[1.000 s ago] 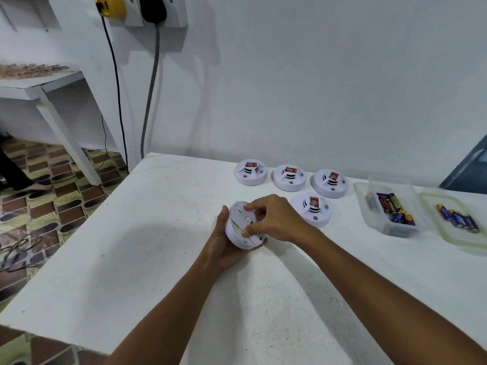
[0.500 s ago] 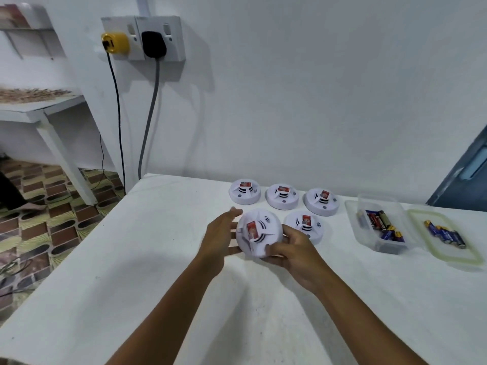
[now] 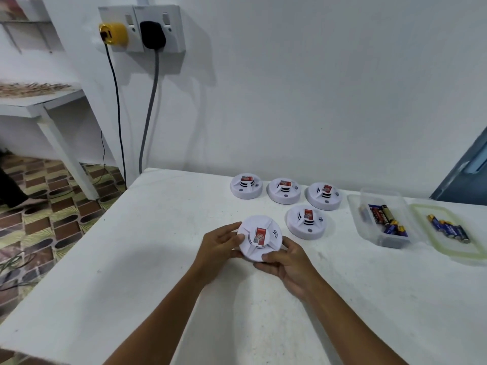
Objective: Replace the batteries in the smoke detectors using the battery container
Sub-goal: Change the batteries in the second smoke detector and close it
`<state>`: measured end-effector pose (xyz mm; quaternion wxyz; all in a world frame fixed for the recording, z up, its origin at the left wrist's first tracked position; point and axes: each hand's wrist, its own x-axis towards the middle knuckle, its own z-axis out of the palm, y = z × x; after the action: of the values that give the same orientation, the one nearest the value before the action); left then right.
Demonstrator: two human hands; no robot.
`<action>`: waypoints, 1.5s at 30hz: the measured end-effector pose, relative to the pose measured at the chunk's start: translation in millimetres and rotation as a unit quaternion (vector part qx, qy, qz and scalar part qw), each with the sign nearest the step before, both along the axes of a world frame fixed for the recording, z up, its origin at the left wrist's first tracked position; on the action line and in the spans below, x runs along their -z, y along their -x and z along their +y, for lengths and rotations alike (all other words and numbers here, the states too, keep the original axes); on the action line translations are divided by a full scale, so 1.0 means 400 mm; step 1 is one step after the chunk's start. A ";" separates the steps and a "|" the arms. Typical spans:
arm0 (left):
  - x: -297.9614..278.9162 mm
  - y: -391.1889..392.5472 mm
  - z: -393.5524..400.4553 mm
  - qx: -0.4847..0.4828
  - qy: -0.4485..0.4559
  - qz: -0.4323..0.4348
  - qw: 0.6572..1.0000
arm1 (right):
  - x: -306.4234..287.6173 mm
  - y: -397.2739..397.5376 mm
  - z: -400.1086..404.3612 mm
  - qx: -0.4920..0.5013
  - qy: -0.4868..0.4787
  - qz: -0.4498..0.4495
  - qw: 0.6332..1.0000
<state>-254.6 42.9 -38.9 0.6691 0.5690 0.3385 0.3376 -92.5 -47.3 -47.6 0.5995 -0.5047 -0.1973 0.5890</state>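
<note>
A smoke detector (image 3: 259, 238) sits face up between both of a person's hands at the near middle of the white counter (image 3: 158, 233), its red label on top. A second ago it was tilted on edge with its back to the camera and the right hand (image 3: 287, 264) working at that underside; it has since been turned over and brought down toward the counter. The left hand (image 3: 218, 246) touches its left rim with fingers nearly straight; the right hand holds the near right edge, thumb curled onto the rim. Four more detectors (image 3: 305, 222) lie face up just behind, three of them in a row by the wall. To the right, well apart, the clear container (image 3: 379, 219) holds several batteries (image 3: 382, 217), and its lid (image 3: 453, 233) beside it carries a few more (image 3: 448, 229). The flip suggests work on this unit's back is finished, so it looks ready to be set down; whether its cells were changed cannot be seen
</note>
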 end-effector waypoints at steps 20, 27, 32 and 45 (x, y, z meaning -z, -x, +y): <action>0.031 0.005 0.007 0.016 -0.002 -0.044 0.999 | 0.006 -0.004 0.007 -0.015 -0.002 -0.021 1.000; 0.036 0.005 0.010 0.014 0.003 -0.048 0.999 | 0.007 -0.004 0.006 -0.016 -0.005 -0.022 1.000; 0.037 0.006 0.009 0.016 -0.007 -0.041 0.999 | 0.007 -0.004 0.006 -0.015 -0.008 -0.025 1.000; 0.036 0.008 0.006 0.016 -0.013 -0.048 0.999 | 0.003 -0.003 -0.002 -0.027 -0.020 -0.008 0.999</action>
<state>-257.8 45.3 -53.4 0.6822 0.5662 0.2926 0.3583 -91.4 -48.1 -48.7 0.5919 -0.4912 -0.2275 0.5971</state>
